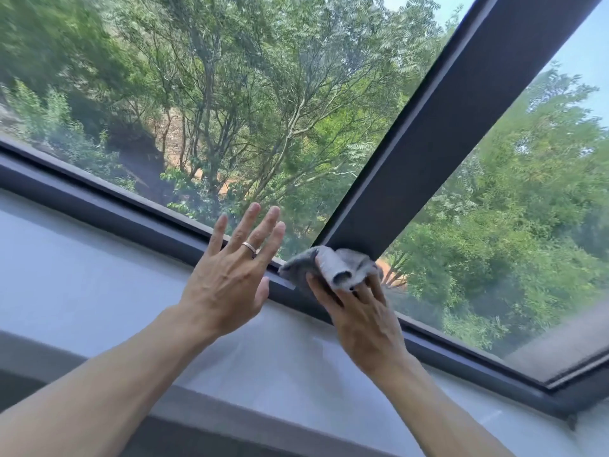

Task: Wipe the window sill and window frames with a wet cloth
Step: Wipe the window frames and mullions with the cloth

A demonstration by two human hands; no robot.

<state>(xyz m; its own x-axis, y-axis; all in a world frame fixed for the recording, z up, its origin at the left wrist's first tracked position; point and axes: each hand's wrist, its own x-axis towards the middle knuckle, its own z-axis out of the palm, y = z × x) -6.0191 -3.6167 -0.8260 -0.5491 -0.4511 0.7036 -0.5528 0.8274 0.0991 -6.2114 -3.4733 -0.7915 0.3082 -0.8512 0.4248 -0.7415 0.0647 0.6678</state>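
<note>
A crumpled grey cloth (333, 265) sits at the foot of the dark upright frame bar (438, 133), where that bar meets the dark bottom frame rail (108, 206). My right hand (362, 315) holds the cloth, fingers wrapped into its folds, and presses it against the joint. My left hand (230, 275) is spread flat with straight fingers, a ring on one finger. It lies over the bottom rail and the lower edge of the glass, just left of the cloth. The pale window sill (82, 291) runs below both hands.
Two glass panes (230, 110) show green trees outside. A grey ledge (557, 344) lies outside behind the right pane. The bottom rail continues down to the right corner (560, 400). A darker band borders the sill's near edge (230, 427).
</note>
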